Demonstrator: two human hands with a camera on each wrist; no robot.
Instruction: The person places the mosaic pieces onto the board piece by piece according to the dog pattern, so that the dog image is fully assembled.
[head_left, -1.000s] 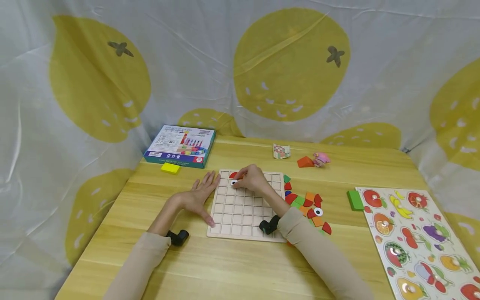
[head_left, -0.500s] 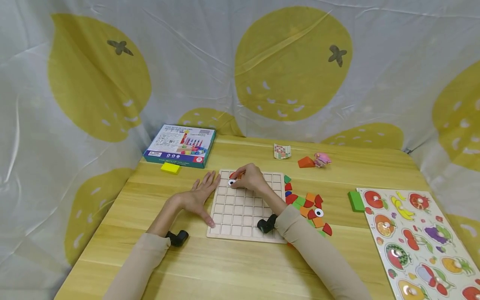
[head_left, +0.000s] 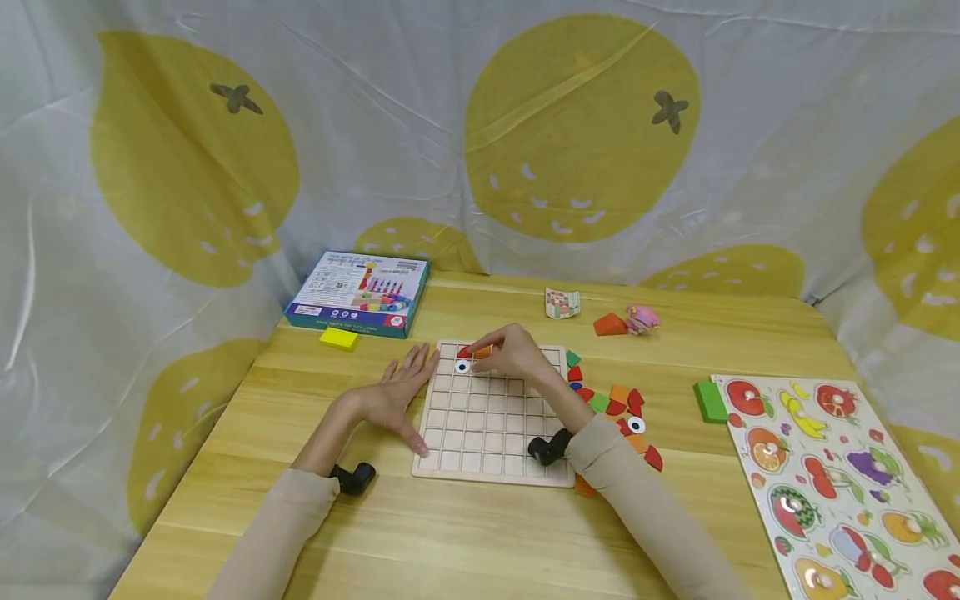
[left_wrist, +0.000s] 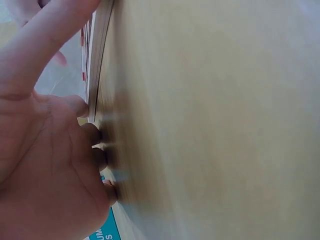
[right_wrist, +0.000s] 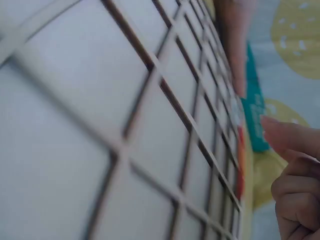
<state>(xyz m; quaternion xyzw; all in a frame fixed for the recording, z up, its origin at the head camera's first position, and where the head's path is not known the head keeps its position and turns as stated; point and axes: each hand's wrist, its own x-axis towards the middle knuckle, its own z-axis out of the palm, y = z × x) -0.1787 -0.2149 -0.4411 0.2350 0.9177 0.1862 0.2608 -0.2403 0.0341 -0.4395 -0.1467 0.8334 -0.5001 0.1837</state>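
Observation:
A pale wooden grid board (head_left: 474,418) lies on the table. My left hand (head_left: 388,403) rests along its left side, fingers spread, thumb at the near left corner and fingertips by the far left corner. In the left wrist view the thumb (left_wrist: 47,37) reaches over to the board's edge. A round white eye piece (head_left: 462,367) sits in a square of the second row. Behind it, in the far row, are a red rounded piece (head_left: 464,352) and an orange piece (head_left: 484,352). Just right of the eye piece is my right hand (head_left: 516,353), thumb and index apart, gripping nothing.
Several coloured pieces (head_left: 617,408) lie right of the board, partly behind the right forearm. A fruit puzzle (head_left: 813,446) and green block (head_left: 709,402) are at right. At the back are a game box (head_left: 358,292), yellow block (head_left: 339,338), picture card (head_left: 562,303), orange block (head_left: 611,324) and pink figure (head_left: 642,319).
My right hand has let go of the eye piece and drawn slightly right. The eye piece, partly covered before, shows whole on the board. My left hand keeps its place.

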